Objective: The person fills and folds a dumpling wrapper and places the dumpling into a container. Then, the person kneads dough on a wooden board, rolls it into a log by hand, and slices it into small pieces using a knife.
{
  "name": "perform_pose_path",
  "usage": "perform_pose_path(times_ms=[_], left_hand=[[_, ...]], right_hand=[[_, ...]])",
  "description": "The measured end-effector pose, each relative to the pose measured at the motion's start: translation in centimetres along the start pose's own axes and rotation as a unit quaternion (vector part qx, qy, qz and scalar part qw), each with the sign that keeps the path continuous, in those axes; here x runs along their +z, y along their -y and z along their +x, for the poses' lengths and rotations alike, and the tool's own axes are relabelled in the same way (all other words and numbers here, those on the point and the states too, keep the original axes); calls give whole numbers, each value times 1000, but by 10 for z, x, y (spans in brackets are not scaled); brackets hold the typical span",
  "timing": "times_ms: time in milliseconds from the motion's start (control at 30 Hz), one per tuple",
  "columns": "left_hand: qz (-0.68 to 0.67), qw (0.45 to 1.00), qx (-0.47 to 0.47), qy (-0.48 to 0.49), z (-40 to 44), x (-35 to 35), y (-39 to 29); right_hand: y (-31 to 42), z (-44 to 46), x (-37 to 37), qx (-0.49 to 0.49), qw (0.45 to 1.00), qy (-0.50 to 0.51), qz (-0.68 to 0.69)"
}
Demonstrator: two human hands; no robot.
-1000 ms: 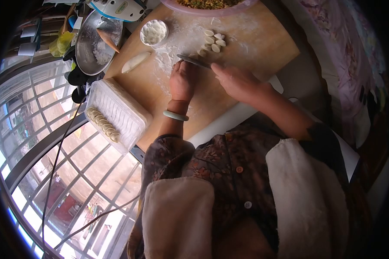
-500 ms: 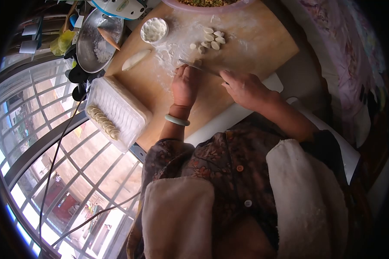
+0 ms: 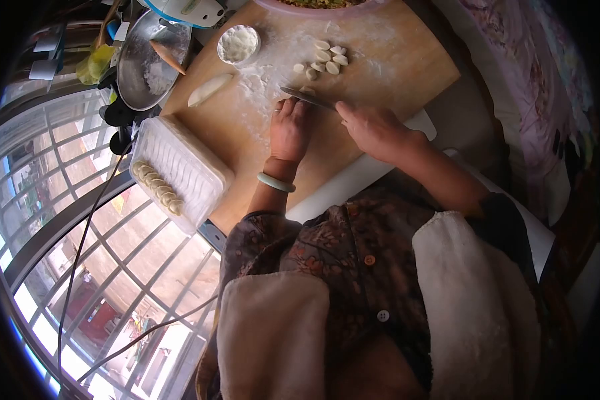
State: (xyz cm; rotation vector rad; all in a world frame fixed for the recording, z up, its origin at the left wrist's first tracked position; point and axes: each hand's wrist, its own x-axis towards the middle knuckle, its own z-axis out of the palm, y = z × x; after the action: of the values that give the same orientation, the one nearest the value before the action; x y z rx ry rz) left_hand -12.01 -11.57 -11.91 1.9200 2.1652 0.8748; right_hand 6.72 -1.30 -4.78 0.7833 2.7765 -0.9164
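My right hand (image 3: 370, 130) is closed on the handle of a knife (image 3: 307, 98), whose blade points left, just beyond my left fingertips. My left hand (image 3: 289, 130), with a pale bangle on its wrist, lies on the wooden board (image 3: 380, 73); its fingers are curled together over something mostly hidden beneath them. Past the blade lies a small dough piece (image 3: 307, 90). Several cut dough pieces (image 3: 323, 56) are grouped farther back on the floury board. A longer dough roll (image 3: 210, 90) rests at the board's left.
A tub of flour (image 3: 238, 45) stands on the board's back left. At the left are a metal bowl (image 3: 131, 73) with a rolling pin (image 3: 168, 57) and a plastic tray (image 3: 203, 150) holding a row of dumplings (image 3: 157, 187). A pink basin (image 3: 273, 6) of filling is at the back.
Both hands have shifted slightly right. Small dough pieces near the blade have come apart and now lie beside the back group. The knife has stayed in my right hand.
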Motion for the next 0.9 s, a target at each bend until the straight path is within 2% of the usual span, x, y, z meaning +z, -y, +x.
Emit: perform_pose_path(times_ms=[100, 200, 300, 433, 533, 833, 900], left_hand=[[34, 999, -7, 3, -6, -1, 8], [55, 998, -34, 9, -13, -5, 20], [36, 998, -45, -11, -16, -7, 23], [34, 999, -22, -2, -9, -16, 16], [7, 998, -64, 2, -13, -11, 20], [-37, 996, -79, -16, -12, -7, 17], [-99, 974, -200, -33, -11, -10, 3]], right_hand=[[-5, -2, 3, 6, 998, -56, 40], [-12, -5, 5, 29, 981, -117, 153], [0, -9, 3, -38, 983, -138, 113], [10, -12, 10, -57, 990, -107, 77], [10, -11, 14, -49, 993, -86, 60], [11, 12, 12, -16, 999, -18, 38], [7, 14, 17, -28, 998, -34, 43]])
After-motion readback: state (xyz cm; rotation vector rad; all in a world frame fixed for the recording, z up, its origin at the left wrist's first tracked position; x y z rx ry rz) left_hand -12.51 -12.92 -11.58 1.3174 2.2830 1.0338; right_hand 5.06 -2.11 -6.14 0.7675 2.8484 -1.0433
